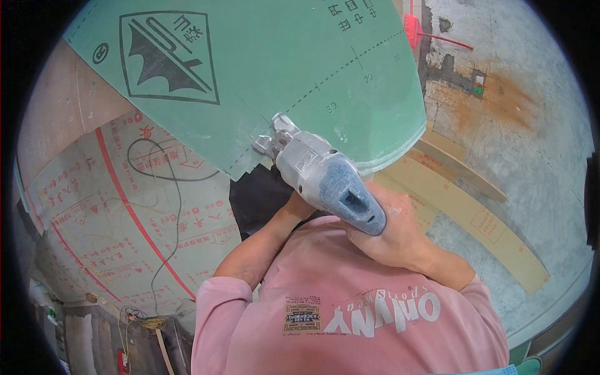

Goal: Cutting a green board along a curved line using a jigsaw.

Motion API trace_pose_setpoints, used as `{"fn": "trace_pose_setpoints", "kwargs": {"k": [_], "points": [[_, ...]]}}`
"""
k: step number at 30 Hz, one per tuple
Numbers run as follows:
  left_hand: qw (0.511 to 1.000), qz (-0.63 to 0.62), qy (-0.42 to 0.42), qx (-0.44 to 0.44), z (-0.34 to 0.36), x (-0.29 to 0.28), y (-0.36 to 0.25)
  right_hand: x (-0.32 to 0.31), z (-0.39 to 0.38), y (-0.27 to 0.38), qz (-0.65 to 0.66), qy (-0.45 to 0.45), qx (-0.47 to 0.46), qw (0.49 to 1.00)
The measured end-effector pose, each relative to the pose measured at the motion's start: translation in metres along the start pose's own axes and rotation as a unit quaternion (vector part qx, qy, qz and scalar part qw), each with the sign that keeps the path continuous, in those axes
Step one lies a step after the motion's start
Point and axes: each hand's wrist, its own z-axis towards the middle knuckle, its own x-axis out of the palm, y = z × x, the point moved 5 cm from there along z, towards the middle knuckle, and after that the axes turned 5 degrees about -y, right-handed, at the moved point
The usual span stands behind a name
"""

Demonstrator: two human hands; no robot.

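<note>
A blue and silver jigsaw (pixel 337 181), dusty white in places, points away from me with its metal foot on the green plasterboard sheet (pixel 262 69). My right hand (pixel 397 228) is closed round the rear handle. My left hand (pixel 300 205) reaches in below the tool's body, its fingers hidden behind it, so I cannot see what they grip. The board has a curved right edge and a small notch near the saw's foot. Printed marks and a dashed line run across its face.
A grey cable (pixel 178 212) loops over the printed floor-protection sheet (pixel 125 212) at left. Curved board strips (pixel 475 234) lie on the concrete floor at right. A red broom (pixel 414 31) lies at the far right. Cables and tools sit at lower left.
</note>
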Motion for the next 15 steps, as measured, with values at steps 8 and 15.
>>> {"fn": "trace_pose_setpoints", "kwargs": {"k": [8, 15], "points": [[0.994, -0.099, 0.023, -0.037, 0.0044, -0.0006, -0.0028, 0.0014, 0.0026, 0.0057, -0.009, -0.004, -0.006, 1.000], [0.996, -0.037, 0.035, -0.067, -0.0023, -0.0007, 0.0060, 0.0017, 0.0037, 0.0058, -0.002, 0.001, -0.003, 1.000]]}}
